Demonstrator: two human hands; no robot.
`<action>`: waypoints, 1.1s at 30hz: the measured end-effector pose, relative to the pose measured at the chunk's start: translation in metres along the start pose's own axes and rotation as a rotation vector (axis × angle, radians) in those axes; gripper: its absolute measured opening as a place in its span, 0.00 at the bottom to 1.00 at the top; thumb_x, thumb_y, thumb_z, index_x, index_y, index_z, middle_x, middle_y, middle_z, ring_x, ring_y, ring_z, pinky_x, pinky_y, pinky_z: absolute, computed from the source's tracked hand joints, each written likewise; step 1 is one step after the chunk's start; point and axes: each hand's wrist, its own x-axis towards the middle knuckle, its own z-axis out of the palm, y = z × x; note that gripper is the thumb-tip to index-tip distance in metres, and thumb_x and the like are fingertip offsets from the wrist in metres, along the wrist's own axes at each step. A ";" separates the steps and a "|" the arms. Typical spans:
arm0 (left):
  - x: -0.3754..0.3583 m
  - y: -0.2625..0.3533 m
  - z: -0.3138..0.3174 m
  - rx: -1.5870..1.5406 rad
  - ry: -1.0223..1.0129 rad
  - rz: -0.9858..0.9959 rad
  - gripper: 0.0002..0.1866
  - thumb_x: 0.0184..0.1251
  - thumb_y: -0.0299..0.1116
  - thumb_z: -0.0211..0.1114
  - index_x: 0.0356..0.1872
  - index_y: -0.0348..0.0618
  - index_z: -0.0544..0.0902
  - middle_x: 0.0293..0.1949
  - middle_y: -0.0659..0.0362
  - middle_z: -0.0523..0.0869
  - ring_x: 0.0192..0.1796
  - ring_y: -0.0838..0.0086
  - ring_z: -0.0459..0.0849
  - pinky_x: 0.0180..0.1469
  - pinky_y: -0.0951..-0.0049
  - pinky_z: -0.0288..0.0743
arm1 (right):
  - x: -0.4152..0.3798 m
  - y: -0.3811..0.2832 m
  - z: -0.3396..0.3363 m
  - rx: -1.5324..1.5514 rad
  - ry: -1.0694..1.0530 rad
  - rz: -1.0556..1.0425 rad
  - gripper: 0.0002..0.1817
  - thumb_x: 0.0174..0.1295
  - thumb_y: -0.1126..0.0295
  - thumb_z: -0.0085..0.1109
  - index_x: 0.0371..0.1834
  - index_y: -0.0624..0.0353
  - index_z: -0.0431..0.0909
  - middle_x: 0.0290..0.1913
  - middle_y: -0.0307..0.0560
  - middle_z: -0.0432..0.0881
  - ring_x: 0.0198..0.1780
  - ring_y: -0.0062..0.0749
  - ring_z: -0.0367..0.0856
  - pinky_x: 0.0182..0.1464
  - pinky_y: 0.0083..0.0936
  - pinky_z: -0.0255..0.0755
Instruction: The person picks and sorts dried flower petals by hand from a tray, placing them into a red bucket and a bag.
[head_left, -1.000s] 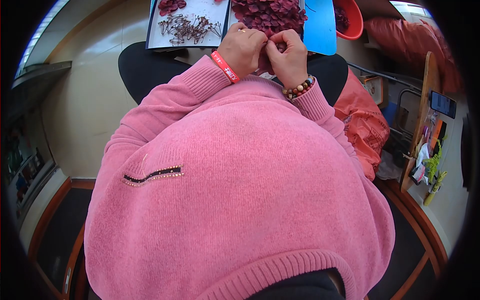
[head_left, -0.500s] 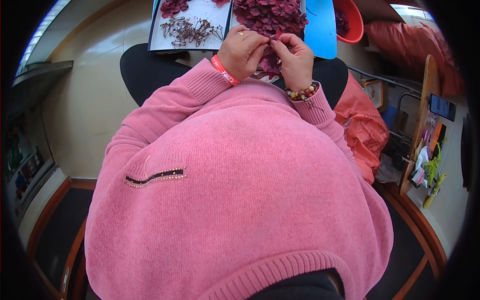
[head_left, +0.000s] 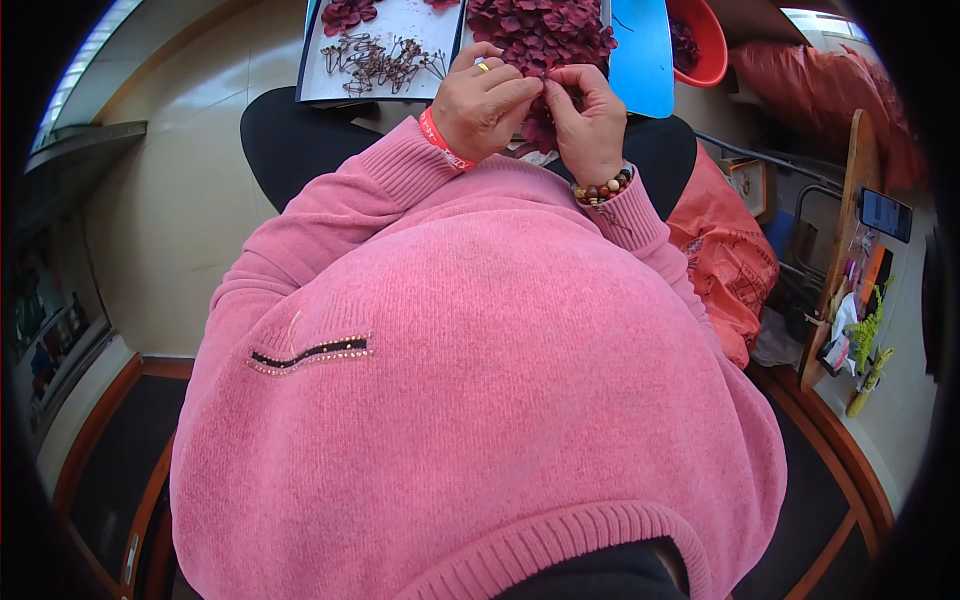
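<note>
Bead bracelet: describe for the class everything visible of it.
The bead bracelet circles the wrist of the right hand, against the pink sleeve cuff. Its round, shiny beads vary: dark red, brown, cream. Thin dark strands seem to trail from it over the cuff. Its underside is hidden, and its exact material unclear.

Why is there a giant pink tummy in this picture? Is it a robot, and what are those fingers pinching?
No robot here, just a person! The camera sits on their head and peeks down, so their pink sweater looks huge. At the top, the left hand and right hand pinch a small dark red flower piece. Beyond them, a white tray section has thin brown stems; beside it is a petal heap. To the right are a blue board and a red bowl.
</note>
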 end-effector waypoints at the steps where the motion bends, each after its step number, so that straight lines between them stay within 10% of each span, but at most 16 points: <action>1: -0.001 -0.001 0.001 -0.029 -0.011 -0.007 0.10 0.46 0.20 0.64 0.33 0.39 0.81 0.24 0.59 0.80 0.28 0.70 0.78 0.49 0.65 0.69 | -0.001 -0.002 0.000 -0.058 0.003 -0.020 0.04 0.54 0.78 0.58 0.33 0.64 0.75 0.32 0.40 0.76 0.30 0.19 0.74 0.32 0.15 0.69; 5: -0.002 -0.002 0.002 -0.109 0.007 -0.020 0.10 0.46 0.19 0.64 0.33 0.38 0.80 0.24 0.59 0.79 0.28 0.68 0.78 0.48 0.66 0.70 | -0.001 -0.005 0.001 -0.200 0.003 -0.107 0.04 0.58 0.75 0.57 0.34 0.64 0.76 0.32 0.37 0.78 0.32 0.14 0.74 0.33 0.10 0.69; 14: -0.004 -0.002 0.003 -0.107 0.056 -0.113 0.11 0.44 0.19 0.67 0.33 0.39 0.82 0.27 0.57 0.79 0.31 0.68 0.78 0.45 0.71 0.70 | 0.005 0.002 -0.002 0.555 -0.079 0.391 0.05 0.56 0.77 0.58 0.34 0.66 0.77 0.31 0.38 0.80 0.31 0.15 0.76 0.32 0.10 0.70; 33: -0.003 -0.002 0.004 -0.064 0.090 -0.114 0.09 0.47 0.20 0.66 0.33 0.41 0.82 0.36 0.58 0.83 0.40 0.69 0.81 0.54 0.63 0.67 | -0.001 -0.012 0.007 0.270 -0.022 0.201 0.06 0.61 0.75 0.53 0.40 0.64 0.75 0.31 0.38 0.79 0.32 0.15 0.75 0.33 0.13 0.71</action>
